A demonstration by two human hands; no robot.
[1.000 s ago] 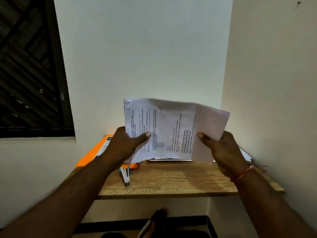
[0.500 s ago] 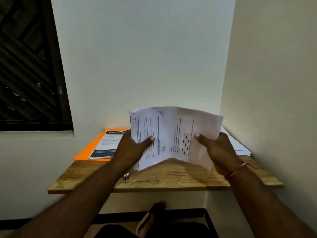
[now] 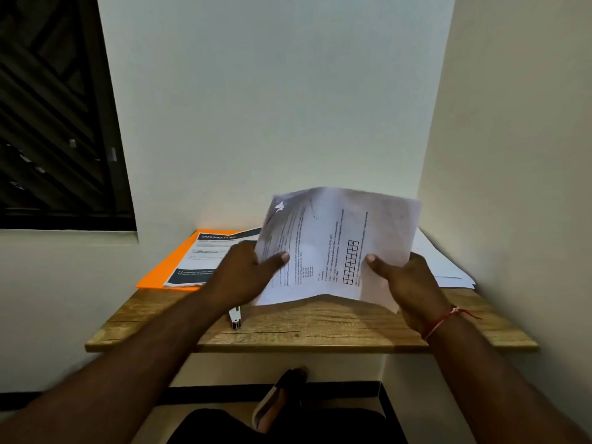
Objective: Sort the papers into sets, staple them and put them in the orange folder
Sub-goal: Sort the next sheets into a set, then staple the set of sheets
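Wooden desk (image 3: 320, 328) fills the corner, with walls behind and to the right. The orange folder (image 3: 166, 267) lies flat at the back left with a dark-banded printed sheet (image 3: 208, 257) on top. The loose white stack (image 3: 442, 264) is at the back right, well apart from the folder.

The paper set (image 3: 336, 245) is in both my hands, between those two piles. My left hand (image 3: 237, 274) pinches its left edge with the thumb (image 3: 278, 258) flat on the front. My right hand (image 3: 407, 280) pinches the right edge the same way, with its thumb (image 3: 374, 261) on the print. The other fingers curl behind the sheets, out of view. Neither hand is empty.

Change: a second ago I held the set higher and upright, as if reading it. Now it's lower, with its bottom edge just above the wood, bowed in the middle and swung a little left. The folder shows more than before.

The stapler (image 3: 235, 317) was in plain view earlier; now only its tip pokes out under my left wrist. There's a red thread (image 3: 439, 322) on my right wrist.

My read: checking is over and the set is heading for the desk. There's a pale mark at the top left corner (a staple or a tear, can't tell). So the next step is either stapling or filing it leftward, and the set isn't in the folder yet.
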